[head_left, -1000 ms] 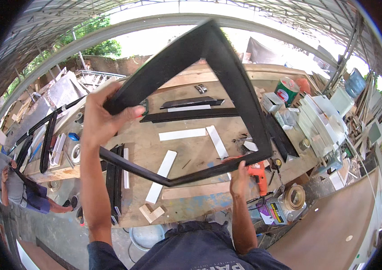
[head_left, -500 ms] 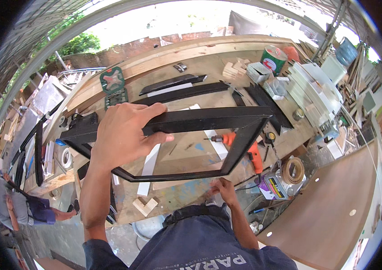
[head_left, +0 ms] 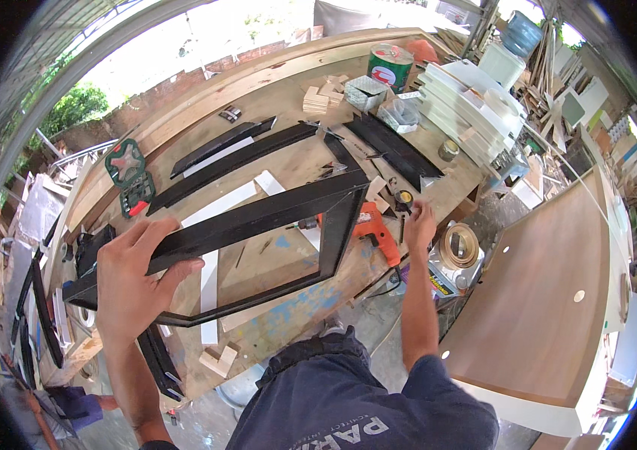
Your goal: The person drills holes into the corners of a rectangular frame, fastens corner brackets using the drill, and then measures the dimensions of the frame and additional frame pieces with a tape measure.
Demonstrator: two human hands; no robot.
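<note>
Over a cluttered bench [head_left: 326,296], a black frame [head_left: 258,221] is clamped along its upper edge in the left hand's [head_left: 135,274] fingers, best kept steady and clear of the drill [head_left: 378,235], while the right hand [head_left: 421,225] is held beside a tape measure [head_left: 404,198], its grip unclear.

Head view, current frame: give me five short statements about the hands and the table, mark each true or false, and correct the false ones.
1. The left grip is on a black frame. True.
2. The orange drill is on the floor. False: the drill lies on the wooden table.
3. The green case lies open. True.
4. The right grip is inside the green case. False: the right grip is beside the tape measure; whether they touch is unclear.
5. In this view, the blue water jug is right of the green tin. True.
</note>
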